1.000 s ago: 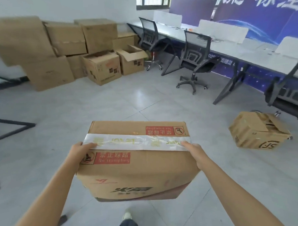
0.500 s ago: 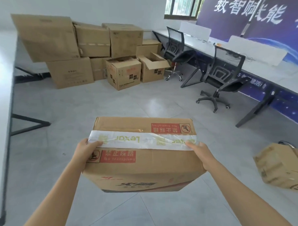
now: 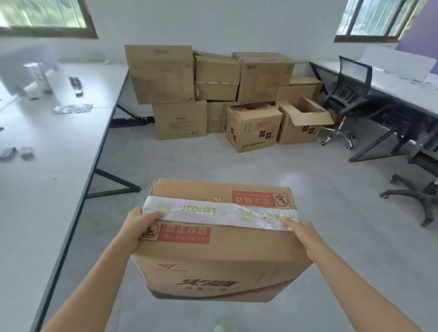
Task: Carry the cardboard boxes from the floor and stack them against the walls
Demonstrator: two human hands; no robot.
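Left hand (image 3: 140, 225) is clamped on the left top edge of the taped box (image 3: 216, 250), with the thumb laid over the tape (image 3: 222, 213). The box is held between both hands, clear of the floor (image 3: 188, 162), its long axis running hand to hand. Right hand (image 3: 302, 235) is clasped over the right top edge. The wall stack (image 3: 210, 86) is seen straight ahead, beyond both hands and well apart. Neither hand is judged nearer. A square-on approach is called for, long side kept parallel to the stack front.
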